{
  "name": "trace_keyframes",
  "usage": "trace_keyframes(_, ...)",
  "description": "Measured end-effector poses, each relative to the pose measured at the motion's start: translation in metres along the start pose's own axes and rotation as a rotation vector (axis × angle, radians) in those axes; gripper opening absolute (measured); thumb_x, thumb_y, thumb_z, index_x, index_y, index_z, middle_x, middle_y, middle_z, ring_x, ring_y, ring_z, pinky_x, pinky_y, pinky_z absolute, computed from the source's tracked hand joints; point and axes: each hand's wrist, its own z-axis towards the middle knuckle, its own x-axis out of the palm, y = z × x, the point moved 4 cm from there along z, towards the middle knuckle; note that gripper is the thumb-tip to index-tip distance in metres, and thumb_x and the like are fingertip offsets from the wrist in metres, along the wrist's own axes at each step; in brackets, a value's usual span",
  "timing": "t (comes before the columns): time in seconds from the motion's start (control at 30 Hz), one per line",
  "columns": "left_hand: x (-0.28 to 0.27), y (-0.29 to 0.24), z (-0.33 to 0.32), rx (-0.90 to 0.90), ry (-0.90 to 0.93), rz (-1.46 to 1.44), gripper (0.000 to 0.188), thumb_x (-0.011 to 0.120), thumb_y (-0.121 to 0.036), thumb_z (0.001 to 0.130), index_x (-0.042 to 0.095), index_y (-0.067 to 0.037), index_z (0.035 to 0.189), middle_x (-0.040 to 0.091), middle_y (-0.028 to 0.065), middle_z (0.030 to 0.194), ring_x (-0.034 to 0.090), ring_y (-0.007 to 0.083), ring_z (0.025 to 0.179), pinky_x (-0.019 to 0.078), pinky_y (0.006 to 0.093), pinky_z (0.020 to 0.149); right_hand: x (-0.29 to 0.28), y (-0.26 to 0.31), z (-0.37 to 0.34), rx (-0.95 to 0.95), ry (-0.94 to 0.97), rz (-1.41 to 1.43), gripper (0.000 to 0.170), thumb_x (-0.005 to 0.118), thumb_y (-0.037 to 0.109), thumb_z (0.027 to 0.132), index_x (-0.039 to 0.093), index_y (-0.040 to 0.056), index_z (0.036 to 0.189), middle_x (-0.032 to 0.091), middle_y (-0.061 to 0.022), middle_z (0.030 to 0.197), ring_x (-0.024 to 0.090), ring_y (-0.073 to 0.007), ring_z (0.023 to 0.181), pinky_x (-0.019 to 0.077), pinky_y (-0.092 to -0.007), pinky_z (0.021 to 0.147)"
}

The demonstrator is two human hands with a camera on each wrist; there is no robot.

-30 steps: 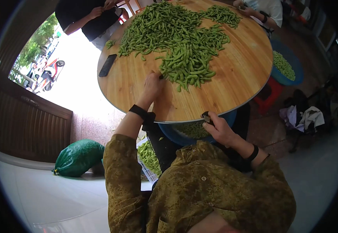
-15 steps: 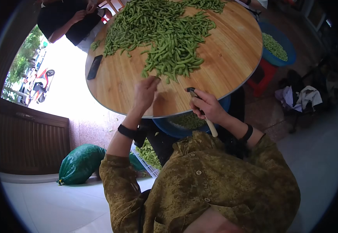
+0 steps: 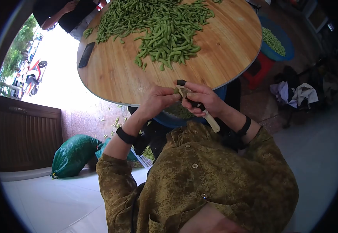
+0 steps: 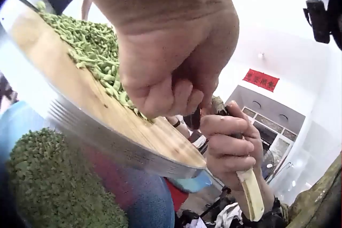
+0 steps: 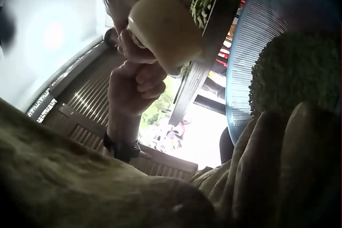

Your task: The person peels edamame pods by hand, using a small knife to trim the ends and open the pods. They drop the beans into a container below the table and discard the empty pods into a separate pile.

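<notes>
Cream-handled, a tool (image 3: 212, 123) is slanting in the head view, butt toward lower right, by the table's (image 3: 231, 39) near edge; the right hand (image 3: 205, 100) is gripping it, the left hand (image 3: 157, 101) pinching a green pod (image 3: 176, 91) at its tip. Left wrist view is adding a red wall banner (image 4: 261, 80); right wrist view, the handle end (image 5: 165, 30) close up.

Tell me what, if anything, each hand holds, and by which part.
Right hand: a pale-handled tool, gripped above its protruding handle end. Left hand: apparently a green pod, pinched; by which part cannot be told.
</notes>
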Motion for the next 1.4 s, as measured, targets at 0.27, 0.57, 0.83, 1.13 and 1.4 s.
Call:
trace_keyframes(0.27,-0.001,0.013,-0.002,-0.092,0.104,-0.161,0.015,0.058,-0.016,0.092,0.063,-0.003,0.086,0.051,-0.0038,0.062,0.042,0.0029,0.051,0.0275,0.0178,0.044,-0.001,-0.011,0.001,-0.019,-0.006,-0.116,0.034,0.042,0.011,0.098,0.044,-0.0006,0.13,0.053,-0.0052,0.078,0.043,-0.0052,0.052,0.0338,-0.0169,0.04)
trace_keyframes(0.57,0.008,0.022,-0.009,0.007,-0.114,-0.34,0.011,0.064,-0.014,0.088,0.062,-0.003,0.089,0.059,-0.0004,0.062,0.052,0.0048,0.051,0.0349,0.0189,0.043,0.004,-0.012,-0.003,-0.016,0.003,0.017,0.036,0.044,0.015,0.098,0.044,0.0034,0.132,0.054,-0.0033,0.076,0.043,-0.004,0.049,0.0333,-0.0168,0.039)
trace_keyframes(0.83,0.013,0.026,-0.009,0.008,-0.152,-0.368,0.012,0.064,-0.01,0.087,0.066,-0.001,0.095,0.06,0.0018,0.064,0.049,0.0052,0.047,0.033,0.0173,0.041,-0.001,-0.013,-0.005,0.014,0.003,-0.051,0.037,0.043,0.015,0.098,0.044,0.0019,0.133,0.054,-0.0028,0.075,0.042,-0.0036,0.048,0.0326,-0.0169,0.039)
trace_keyframes(1.13,0.022,0.032,-0.01,0.164,-0.3,-0.487,0.01,0.063,-0.01,0.087,0.064,0.001,0.086,0.057,0.0018,0.064,0.046,0.0069,0.048,0.0318,0.0195,0.043,0.002,-0.014,-0.005,-0.044,-0.023,-0.093,0.039,0.041,0.015,0.099,0.04,0.0038,0.136,0.048,-0.0002,0.071,0.04,-0.0034,0.048,0.0324,-0.0165,0.04)
trace_keyframes(1.4,0.026,0.029,-0.01,0.152,-0.358,-0.499,0.008,0.062,-0.007,0.087,0.063,0.0,0.083,0.054,0.0009,0.061,0.043,0.0067,0.046,0.0287,0.0199,0.043,0.003,-0.014,-0.006,-0.049,-0.031,-0.097,0.04,0.039,0.015,0.099,0.036,-0.0006,0.136,0.047,-0.0031,0.074,0.04,-0.0052,0.049,0.0337,-0.0174,0.04)
